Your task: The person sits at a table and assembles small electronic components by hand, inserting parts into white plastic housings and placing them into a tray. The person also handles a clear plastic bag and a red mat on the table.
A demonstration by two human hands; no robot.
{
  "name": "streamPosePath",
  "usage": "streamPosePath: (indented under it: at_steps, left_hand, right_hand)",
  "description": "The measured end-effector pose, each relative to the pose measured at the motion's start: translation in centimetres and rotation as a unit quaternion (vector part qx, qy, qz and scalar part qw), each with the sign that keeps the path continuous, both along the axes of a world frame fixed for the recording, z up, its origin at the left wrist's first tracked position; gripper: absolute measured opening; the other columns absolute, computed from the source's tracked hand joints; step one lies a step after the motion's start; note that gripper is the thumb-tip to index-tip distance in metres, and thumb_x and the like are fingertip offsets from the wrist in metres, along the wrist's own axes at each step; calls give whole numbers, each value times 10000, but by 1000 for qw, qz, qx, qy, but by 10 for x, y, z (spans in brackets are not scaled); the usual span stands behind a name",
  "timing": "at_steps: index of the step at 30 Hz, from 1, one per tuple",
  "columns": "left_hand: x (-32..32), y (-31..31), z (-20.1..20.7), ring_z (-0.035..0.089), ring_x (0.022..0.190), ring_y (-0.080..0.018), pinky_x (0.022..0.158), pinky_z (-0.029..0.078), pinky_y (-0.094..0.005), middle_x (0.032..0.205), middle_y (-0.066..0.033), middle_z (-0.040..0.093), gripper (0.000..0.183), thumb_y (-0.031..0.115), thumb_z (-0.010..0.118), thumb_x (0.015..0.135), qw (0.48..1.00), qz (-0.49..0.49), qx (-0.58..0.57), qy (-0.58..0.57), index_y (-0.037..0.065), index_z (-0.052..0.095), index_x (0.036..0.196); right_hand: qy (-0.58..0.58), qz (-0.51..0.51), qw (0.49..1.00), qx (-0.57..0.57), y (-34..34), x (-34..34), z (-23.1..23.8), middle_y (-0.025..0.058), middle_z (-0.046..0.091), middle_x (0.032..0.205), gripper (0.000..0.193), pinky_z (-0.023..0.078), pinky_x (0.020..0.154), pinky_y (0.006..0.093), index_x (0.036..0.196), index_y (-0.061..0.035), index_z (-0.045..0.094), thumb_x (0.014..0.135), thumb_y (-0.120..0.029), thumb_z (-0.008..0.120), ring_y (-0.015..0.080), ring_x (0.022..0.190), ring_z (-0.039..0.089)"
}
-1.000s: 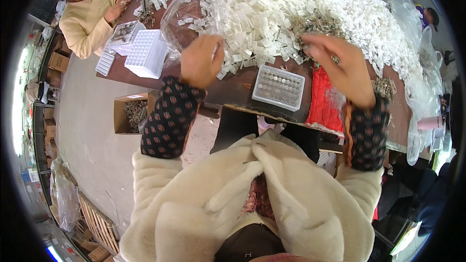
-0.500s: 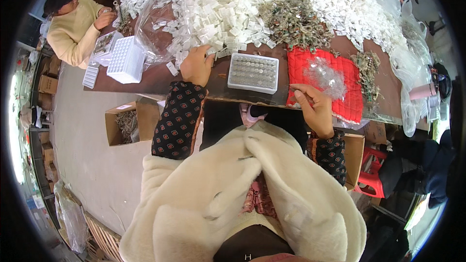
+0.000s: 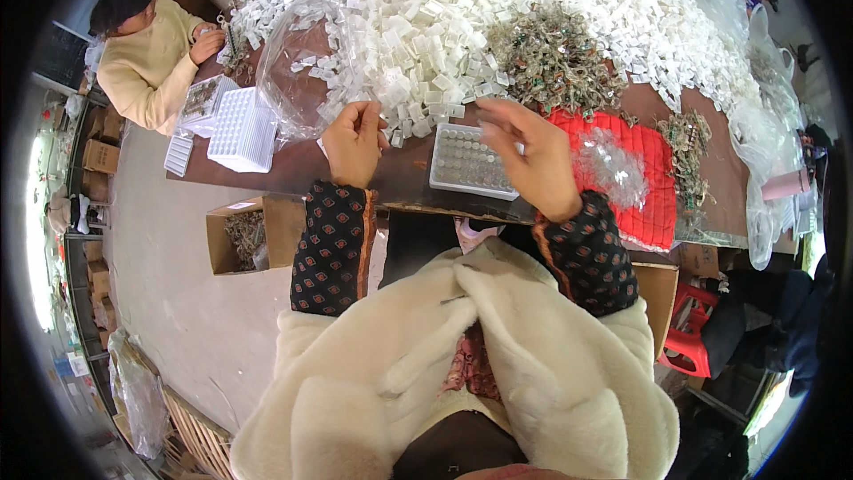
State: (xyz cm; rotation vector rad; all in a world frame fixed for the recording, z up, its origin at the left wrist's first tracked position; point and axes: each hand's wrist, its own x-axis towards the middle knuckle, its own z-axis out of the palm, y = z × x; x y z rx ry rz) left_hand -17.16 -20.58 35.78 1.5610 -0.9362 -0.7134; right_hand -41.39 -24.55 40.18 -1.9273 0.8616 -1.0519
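My left hand [image 3: 354,144] is over the table's near edge, thumb and fingers pinched together by the pile of clear plastic pieces [image 3: 409,44]. Whatever is in that pinch is too small to make out. Above the right part of a white tray [image 3: 450,185] hovers my right hand [image 3: 538,160], its fingers pointing left with a gap between thumb and forefinger. Nothing shows in that gap. Rows of small round clear items [image 3: 458,149] fill the tray. Right of it, a red quilted cloth [image 3: 656,187] bears a heap of thin clear bits [image 3: 609,164].
Tangled small metallic-looking parts [image 3: 560,58] lie against the pile. White gridded trays [image 3: 242,129] are stacked at left, beside a clear bag [image 3: 302,71]. A co-worker [image 3: 151,62] sits at far left. An open carton [image 3: 280,231] stands on the floor; a red stool [image 3: 689,329] is at right.
My right hand has moved up and left from the cloth's edge to over the tray. My left hand has turned more upright, its fingers drawn together. The whole view has shifted slightly.
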Motion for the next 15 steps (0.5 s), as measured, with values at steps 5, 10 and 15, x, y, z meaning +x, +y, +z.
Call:
streamPosePath:
  at_steps: [5,10,15]
  left_hand:
    - [-23,23,19,549,565,-70,462,397,-198,769,-59,625,189,146,571,964,989,-141,-15,-48,-34,621,994]
    - [-53,38,16,592,836,-128,689,466,-226,988,-85,615,189,37,644,883,957,-221,-167,86,-24,624,1060]
    - [-81,39,-4,574,1010,-175,897,450,-290,1114,-93,584,286,-50,687,823,951,-232,-177,100,-14,632,1102]
  right_hand:
    - [8,43,999,-19,-6,33,3,96,668,928,324,523,667,242,1199,-53,607,880,-62,660,140,773,647]
    - [-195,86,922,323,15,19,-11,50,654,868,162,498,614,230,1069,1,593,926,-70,623,97,704,610]
    - [-231,72,886,395,33,2,-30,38,629,814,163,489,588,214,1023,-6,568,929,-117,640,71,667,589]
